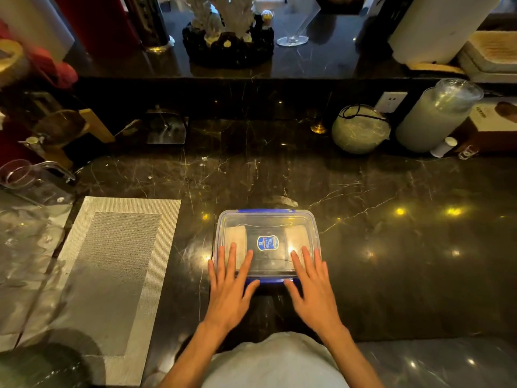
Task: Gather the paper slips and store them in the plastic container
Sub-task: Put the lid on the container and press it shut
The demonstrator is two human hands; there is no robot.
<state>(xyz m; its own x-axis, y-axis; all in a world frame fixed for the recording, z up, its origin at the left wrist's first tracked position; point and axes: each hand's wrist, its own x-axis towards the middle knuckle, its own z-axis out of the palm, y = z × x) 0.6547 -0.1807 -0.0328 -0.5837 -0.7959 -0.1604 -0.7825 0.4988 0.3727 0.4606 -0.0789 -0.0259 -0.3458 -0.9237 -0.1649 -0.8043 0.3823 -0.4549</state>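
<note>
Clear rectangular plastic container [268, 242] with blue clips, lid on, pale paper slips [236, 239] inside, sits at centre frame; left hand [230, 287] and right hand [312, 287] rest spread flat on it, fingers gripping nothing.

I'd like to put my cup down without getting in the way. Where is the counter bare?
Bare dark counter lies right of the plastic container, before the round glass jar. Another patch runs behind the container, toward the wall. The left is taken by the woven placemat and glass pitcher; both hands cover the container's near edge.
</note>
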